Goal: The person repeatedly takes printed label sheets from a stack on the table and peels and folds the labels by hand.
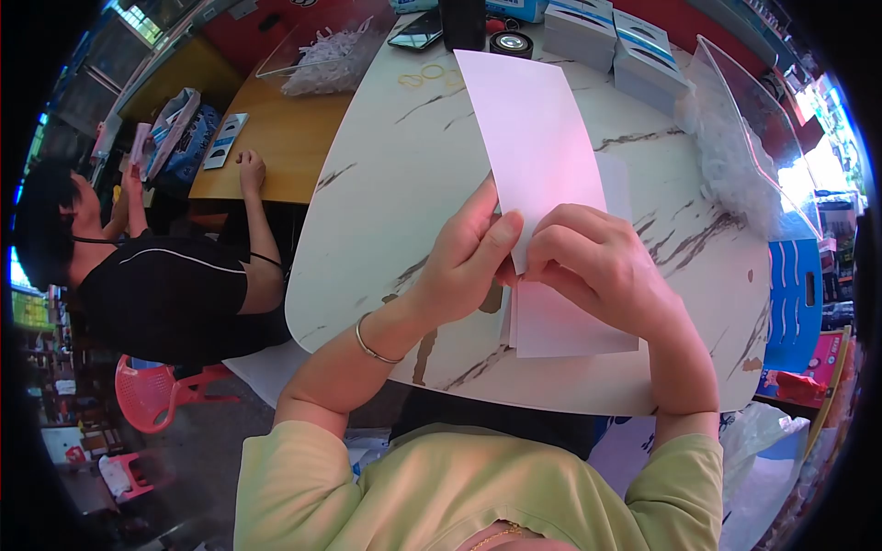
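A long blank white paper sheet [533,138] stands tilted up over the table, its far end reaching toward the boxes. My left hand [464,253] grips its lower left edge, thumb on top and fingers behind. At the sheet's near end, my right hand [597,266] is closed with thumb and fingertips pinched together by the edge. What lies between those fingertips is hidden. More white sheets [574,321] lie under my hands, partly covered by the right one, with their near edges slightly out of line.
The marble-patterned table [386,174] carries stacked white boxes [579,32], a black cylinder [462,23], a phone [416,30] and rubber bands [432,73]. A clear bin [763,138] with plastic bags stands right. At left, a person [165,285] sits by a wooden table [294,138].
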`<state>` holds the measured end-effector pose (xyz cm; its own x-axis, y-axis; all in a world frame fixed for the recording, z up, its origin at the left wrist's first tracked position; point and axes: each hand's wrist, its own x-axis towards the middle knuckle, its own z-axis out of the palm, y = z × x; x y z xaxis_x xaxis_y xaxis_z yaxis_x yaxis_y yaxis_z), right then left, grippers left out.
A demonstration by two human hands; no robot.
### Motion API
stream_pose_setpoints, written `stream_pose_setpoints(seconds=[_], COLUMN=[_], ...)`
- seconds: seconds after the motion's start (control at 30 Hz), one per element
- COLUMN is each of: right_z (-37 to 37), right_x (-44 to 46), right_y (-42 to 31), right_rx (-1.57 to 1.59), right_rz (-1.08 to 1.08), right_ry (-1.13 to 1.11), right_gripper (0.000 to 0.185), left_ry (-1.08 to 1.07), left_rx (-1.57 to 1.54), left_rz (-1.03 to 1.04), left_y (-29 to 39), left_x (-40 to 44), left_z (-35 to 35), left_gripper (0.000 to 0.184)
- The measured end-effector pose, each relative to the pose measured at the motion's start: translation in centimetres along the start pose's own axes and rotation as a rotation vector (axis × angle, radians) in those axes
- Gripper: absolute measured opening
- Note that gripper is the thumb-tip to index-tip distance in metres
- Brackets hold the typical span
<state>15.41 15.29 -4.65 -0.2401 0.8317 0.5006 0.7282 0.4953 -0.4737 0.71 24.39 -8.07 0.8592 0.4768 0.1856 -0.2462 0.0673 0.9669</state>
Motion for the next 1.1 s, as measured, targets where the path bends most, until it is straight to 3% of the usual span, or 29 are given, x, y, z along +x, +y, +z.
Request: stream_pose_setpoints(seconds=[0.1,0.33,0.43,0.9,1.1], right_z=[0.10,-0.24,-0.14,0.07,0.05], right_x=[0.16,-0.05,-0.09,-0.03,0.15], right_y=[-0.56,0.01,0.00,-0.13,-0.26], right_rx=[0.084,0.040,0.189,-0.041,0.009], right_rz=[0.102,0.025,0.072,0.029,0.023], right_ry=[0.037,-0.024,-0.032,-0.038,-0.032], right_gripper=[0.015,0.014,0.013,0.017,0.018], left_ry=[0.009,-0.016,-0.028,-0.047,-0.021], left_rx=[0.025,0.022,0.007,0.032,-0.038], left_rz=[0.011,0.014,0.017,-0.009,-0.044], left_y=[0.15,0.30,0.33,-0.42,-0.04], left_x=[0.10,0.07,0.02,0.14,0.10], left_z=[-0.10,-0.13,-0.07,-0.15,-0.32], left_gripper=[0.037,0.037,0.037,0.038,0.041])
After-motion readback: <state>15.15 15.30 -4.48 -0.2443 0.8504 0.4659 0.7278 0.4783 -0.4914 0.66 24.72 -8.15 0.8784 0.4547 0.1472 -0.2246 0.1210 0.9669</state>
